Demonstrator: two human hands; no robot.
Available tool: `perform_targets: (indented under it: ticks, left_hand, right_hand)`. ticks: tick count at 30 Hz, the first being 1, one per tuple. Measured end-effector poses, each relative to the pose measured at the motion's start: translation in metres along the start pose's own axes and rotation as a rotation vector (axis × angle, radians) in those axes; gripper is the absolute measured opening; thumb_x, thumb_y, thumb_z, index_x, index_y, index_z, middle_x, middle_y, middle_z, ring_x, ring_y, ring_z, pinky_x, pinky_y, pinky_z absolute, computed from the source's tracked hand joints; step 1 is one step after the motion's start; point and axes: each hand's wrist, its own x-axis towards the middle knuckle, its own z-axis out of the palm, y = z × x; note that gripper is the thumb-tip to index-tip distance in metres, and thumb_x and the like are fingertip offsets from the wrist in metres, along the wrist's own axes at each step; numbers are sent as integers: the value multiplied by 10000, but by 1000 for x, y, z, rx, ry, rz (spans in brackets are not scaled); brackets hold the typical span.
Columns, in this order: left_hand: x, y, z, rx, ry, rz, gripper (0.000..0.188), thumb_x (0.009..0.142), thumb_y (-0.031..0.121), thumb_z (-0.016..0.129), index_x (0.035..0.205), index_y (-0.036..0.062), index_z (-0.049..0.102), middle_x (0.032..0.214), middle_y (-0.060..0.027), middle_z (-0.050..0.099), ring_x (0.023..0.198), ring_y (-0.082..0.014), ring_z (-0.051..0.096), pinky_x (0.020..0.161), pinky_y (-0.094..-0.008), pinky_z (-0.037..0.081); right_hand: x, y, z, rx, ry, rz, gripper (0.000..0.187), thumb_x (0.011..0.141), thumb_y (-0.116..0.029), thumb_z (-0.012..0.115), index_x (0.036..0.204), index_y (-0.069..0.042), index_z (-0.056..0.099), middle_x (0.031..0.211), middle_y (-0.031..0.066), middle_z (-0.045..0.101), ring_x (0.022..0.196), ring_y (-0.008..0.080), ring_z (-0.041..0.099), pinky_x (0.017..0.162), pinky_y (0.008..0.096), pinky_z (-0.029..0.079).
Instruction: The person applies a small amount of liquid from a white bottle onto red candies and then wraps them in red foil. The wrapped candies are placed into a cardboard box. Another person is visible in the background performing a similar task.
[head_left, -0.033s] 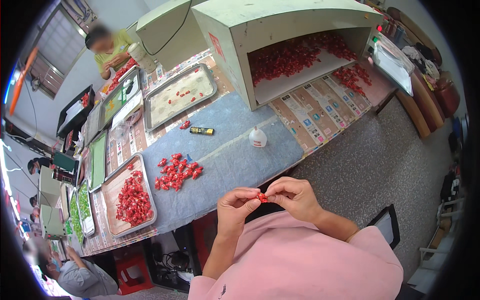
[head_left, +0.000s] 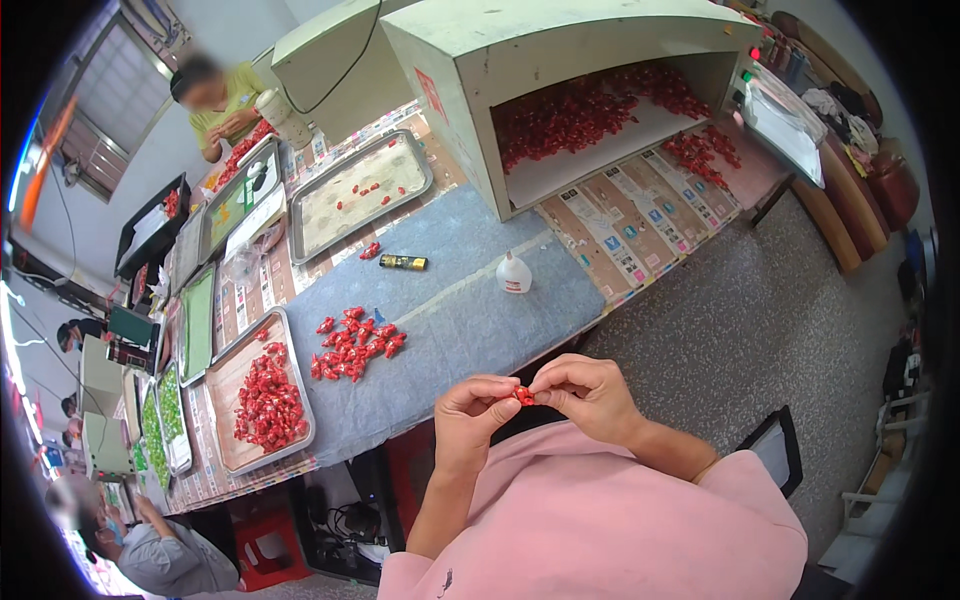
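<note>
Between my two hands, just off the table's front edge, is a small glossy red piece [head_left: 523,396]. My left hand [head_left: 478,408] pinches it from one side with thumb and forefinger. From the other side the thumb and fingertips of my right hand [head_left: 585,395] close on it. Fingertips cover much of the piece, so its exact shape is hidden. A loose cluster of similar red pieces [head_left: 356,345] with pale and gold marks lies on the blue cloth [head_left: 450,330]. To its left, a metal tray [head_left: 222,425] bears a heap of them.
A white squeeze bottle [head_left: 514,274] and a black-and-gold tube [head_left: 403,262] stand or lie on the cloth. Behind them are a shallow tray [head_left: 330,225] and a pale machine [head_left: 450,100] with many red pieces inside. Co-workers sit at the far left [head_left: 225,110] and near left [head_left: 165,550].
</note>
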Motion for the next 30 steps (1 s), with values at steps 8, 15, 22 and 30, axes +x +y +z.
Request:
perform_targets:
  ticks: [8,15,22,30]
  left_hand:
    - [-13,9,13,14,-22,-29,197,763,-126,709,904,10,695,1006,-131,673,944,-193,645,858,-313,544]
    - [-15,18,12,25,-25,-38,208,766,-126,703,914,19,682,1009,-134,671,937,-203,648,859,-322,536]
    - [-4,28,4,36,-35,-65,211,769,-131,697,915,19,672,1011,-137,669,932,-208,651,857,-329,539]
    - [11,30,-4,28,-34,-80,231,764,-138,696,923,27,664,1025,-134,665,931,-215,654,853,-345,549]
  right_hand:
    - [-16,-13,1,-130,67,-110,79,824,-20,703,902,-22,698,861,82,672,774,174,654,670,281,510]
    - [-14,-22,4,-117,58,-131,82,817,10,682,895,-14,690,873,98,671,784,214,653,687,297,511]
    - [-1,-23,7,-104,60,-155,78,825,14,667,900,-4,679,891,114,666,794,245,653,703,316,513]
    - [15,-20,9,-100,73,-172,80,835,20,657,909,-6,673,885,120,658,793,258,651,702,320,514]
